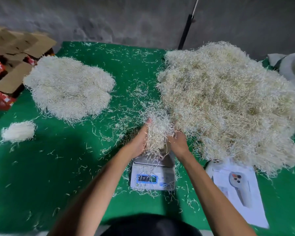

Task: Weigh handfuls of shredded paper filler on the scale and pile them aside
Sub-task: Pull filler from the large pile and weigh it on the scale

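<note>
A handful of pale shredded paper [157, 132] sits between my two hands just above the pan of a small grey digital scale [152, 174]. My left hand [140, 139] cups its left side with the thumb up. My right hand [178, 143] curls round its right side. Strands hang down onto the scale's pan. The scale's blue-framed display is blurred and unreadable. A big heap of the same filler [228, 103] lies to the right. A flatter pile of white filler [70, 87] lies at the far left, with a small clump [19, 131] nearer.
Green cloth [58, 167] covers the surface, strewn with loose strands. Printed white paper sheets [237, 189] lie right of the scale. Open cardboard boxes [15, 53] with red packets stand at the far left. A dark pole [186, 29] leans at the back wall.
</note>
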Demonstrator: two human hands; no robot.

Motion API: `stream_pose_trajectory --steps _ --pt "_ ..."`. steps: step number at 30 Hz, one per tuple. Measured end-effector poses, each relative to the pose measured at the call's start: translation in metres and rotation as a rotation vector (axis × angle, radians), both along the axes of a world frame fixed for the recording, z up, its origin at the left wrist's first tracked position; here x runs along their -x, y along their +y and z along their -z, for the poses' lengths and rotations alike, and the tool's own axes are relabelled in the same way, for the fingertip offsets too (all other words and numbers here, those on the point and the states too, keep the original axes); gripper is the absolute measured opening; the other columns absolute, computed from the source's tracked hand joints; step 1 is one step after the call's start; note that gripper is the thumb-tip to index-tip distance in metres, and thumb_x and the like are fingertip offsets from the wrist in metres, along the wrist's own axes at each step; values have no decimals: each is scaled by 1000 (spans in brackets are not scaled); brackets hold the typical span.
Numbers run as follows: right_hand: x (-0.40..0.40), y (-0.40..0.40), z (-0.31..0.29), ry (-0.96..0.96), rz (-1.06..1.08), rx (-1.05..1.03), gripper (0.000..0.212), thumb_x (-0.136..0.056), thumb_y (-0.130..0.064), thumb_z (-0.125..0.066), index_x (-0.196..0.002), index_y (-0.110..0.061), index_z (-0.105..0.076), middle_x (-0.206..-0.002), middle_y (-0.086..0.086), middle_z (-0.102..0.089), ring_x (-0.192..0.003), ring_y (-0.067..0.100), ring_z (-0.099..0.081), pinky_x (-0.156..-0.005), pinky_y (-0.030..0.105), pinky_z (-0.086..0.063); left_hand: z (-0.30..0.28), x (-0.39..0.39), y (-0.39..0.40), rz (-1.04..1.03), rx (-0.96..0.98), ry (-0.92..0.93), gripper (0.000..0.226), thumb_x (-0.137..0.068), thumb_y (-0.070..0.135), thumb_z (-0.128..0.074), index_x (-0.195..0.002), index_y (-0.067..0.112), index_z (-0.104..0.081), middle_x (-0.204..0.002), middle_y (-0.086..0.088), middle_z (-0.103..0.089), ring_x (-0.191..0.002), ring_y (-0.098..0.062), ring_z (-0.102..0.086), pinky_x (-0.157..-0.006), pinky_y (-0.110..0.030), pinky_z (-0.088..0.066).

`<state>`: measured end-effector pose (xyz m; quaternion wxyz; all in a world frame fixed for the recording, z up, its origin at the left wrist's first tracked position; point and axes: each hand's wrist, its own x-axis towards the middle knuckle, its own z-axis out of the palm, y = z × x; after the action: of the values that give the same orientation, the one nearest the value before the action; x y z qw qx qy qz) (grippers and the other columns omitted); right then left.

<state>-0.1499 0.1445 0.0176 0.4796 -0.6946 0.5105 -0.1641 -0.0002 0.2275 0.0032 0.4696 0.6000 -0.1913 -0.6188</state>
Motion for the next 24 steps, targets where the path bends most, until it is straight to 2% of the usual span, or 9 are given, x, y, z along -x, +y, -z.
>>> stream_pose_trajectory --steps 2,5,8,10,14,16,19,22,24 --pt "-1 -4 2 16 28 50 25 -96 -1 -57 -122 1 -57 -106 12 -62 -90 24 -58 -71 33 -54 -2 2 4 35 10 -126 120 -66 93 -58 -160 37 -9 -167 1 -10 -153 -26 -15 -122 -56 -19" --pt "7 -14 3 -82 -34 -62 31 -98 -7 -61 -128 -1 -59 -121 16 -64 -94 26 -60 -85 46 -60 3 -9 9 -64 -23 -289 117 -62 60 -84 -158 24 -26 -160 -4 -33 -144 -26 -37 -115 -42 -33" --pt "31 -29 9 -217 68 -219 26 -89 -25 -75 -104 -5 -67 -87 4 -67 -76 21 -59 -74 33 -54 14 -39 24 -142 16 -173 93 -74 34 -79 -154 18 -35 -157 -8 -38 -143 -27 -39 -116 -40 -30" --pt "47 -40 14 -291 123 -300 29 -80 -30 -79 -94 -9 -65 -71 -4 -67 -69 18 -55 -77 36 -51 23 -53 35 -116 10 -131 68 -89 18 -69 -150 15 -39 -157 -11 -39 -143 -26 -39 -119 -42 -27" --pt "53 -40 33 -250 139 -250 9 -92 -21 -74 -94 -16 -67 -74 -3 -67 -69 17 -63 -86 51 -58 33 -48 31 -146 -25 -321 45 -98 7 -59 -141 15 -52 -147 -10 -51 -128 -23 -53 -115 -38 -33" --pt "53 -34 43 -159 53 -214 12 -96 -23 -69 -90 -14 -66 -78 3 -65 -71 20 -62 -87 56 -57 37 -41 28 -121 -53 -476 42 -100 12 -58 -142 15 -52 -149 -8 -50 -122 -26 -60 -104 -34 -45" --pt "57 -29 53 34 -70 -86 31 -92 -45 -70 -102 -16 -69 -100 -3 -67 -88 19 -58 -88 46 -53 43 -43 33 -88 -51 -535 48 -100 14 -60 -145 23 -50 -148 -6 -51 -73 -1 -60 -60 -13 -49" --pt "73 -25 62 -42 67 -47 40 -92 -62 -62 -124 -37 -63 -137 -10 -55 -126 12 -49 -110 42 -34 46 -55 48 -185 179 -389 64 -94 26 -71 -151 26 -43 -147 6 -51 -116 -5 -60 -86 -14 -48" --pt "87 -18 69 -142 153 -106 55 -92 -71 -55 -134 -37 -61 -143 -13 -55 -130 9 -48 -114 41 -30 47 -62 61 -232 279 -329 65 -95 27 -70 -153 23 -41 -145 9 -55 -127 -6 -57 -102 -21 -47"
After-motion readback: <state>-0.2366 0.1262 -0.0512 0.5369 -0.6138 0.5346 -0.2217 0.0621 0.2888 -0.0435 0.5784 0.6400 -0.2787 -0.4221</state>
